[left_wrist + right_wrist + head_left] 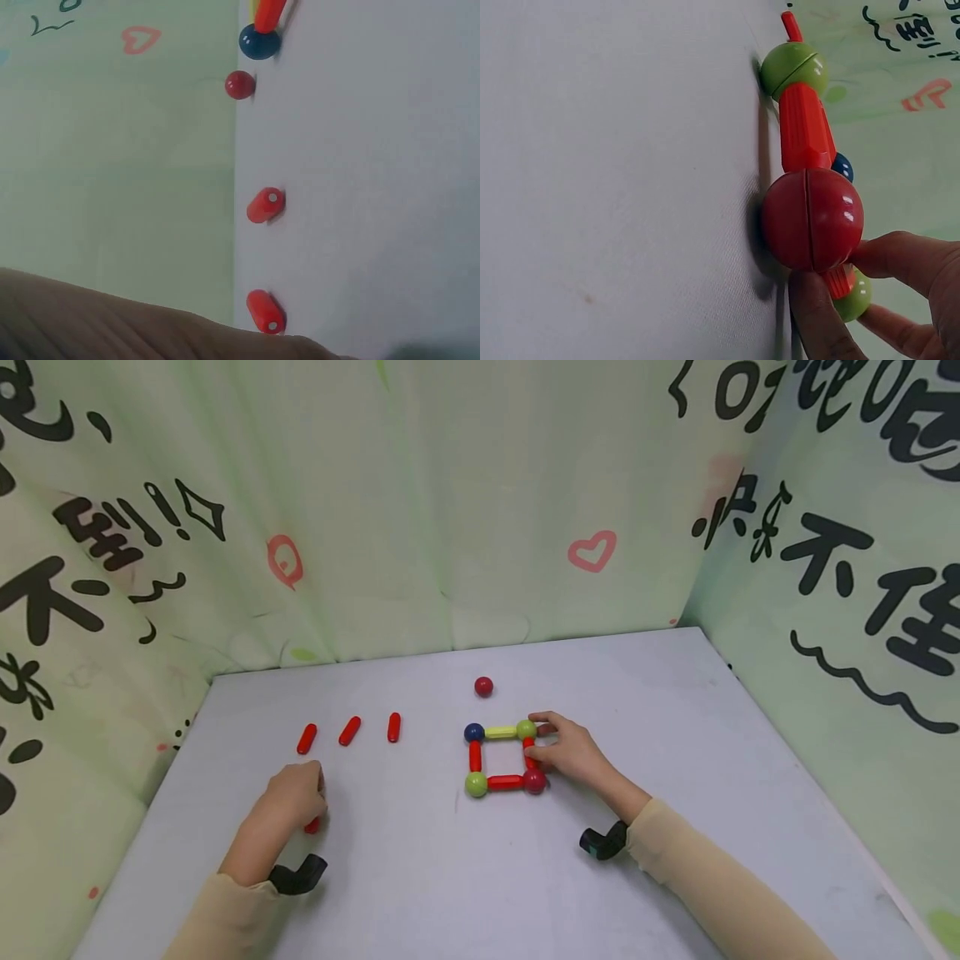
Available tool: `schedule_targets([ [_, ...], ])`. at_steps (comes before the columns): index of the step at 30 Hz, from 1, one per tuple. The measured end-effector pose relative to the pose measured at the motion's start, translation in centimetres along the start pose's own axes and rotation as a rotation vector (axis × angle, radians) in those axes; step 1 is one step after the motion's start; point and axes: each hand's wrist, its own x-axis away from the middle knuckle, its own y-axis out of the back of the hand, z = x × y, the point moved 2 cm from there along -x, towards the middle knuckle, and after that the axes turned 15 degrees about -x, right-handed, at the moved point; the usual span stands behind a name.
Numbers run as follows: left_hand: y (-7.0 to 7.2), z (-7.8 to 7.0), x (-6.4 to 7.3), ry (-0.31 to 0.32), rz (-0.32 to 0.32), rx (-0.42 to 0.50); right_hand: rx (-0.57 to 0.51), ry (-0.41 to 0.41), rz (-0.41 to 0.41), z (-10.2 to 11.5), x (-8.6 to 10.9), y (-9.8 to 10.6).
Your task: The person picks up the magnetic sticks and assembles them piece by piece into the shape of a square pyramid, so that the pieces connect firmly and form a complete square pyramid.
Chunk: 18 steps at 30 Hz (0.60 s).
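Note:
My left hand [291, 795] has curled fingers at a short red rod [312, 827], whose end shows below them; the fingertips are hidden. Only the edge of this hand [150, 319] appears in the left wrist view. On the right, my other hand [572, 752] pinches the right-side red rod [529, 755] of a square frame, with one finger reaching the yellow-green ball [527, 729] at its corner. A dark red ball [814, 219], a second yellow-green ball [476, 785] and a blue ball [474, 732] form the other corners. Red rods and a yellow-green rod [500, 732] join them.
Three loose red rods [307, 738] [349, 731] [393, 727] lie beyond my left hand. Past the frame sits a loose red ball [483, 687]. The white table [420, 877] meets printed curtains [450, 527] at its back and sides.

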Motion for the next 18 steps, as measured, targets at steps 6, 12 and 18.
schedule_targets([
  [6, 0.1, -1.6, -0.8, -0.078, -0.07, -0.006, -0.003, -0.002, 0.003, 0.0, 0.0, -0.2],
  [12, 0.5, -4.0, -1.8, -0.146, -0.161, 0.0, -0.036, -0.003, 0.015, -0.1, -0.1, -0.6],
  [18, 1.0, -6.7, -2.9, -0.231, -0.306, 0.127, -0.049, 0.001, 0.015, 0.1, 0.0, -1.1],
])
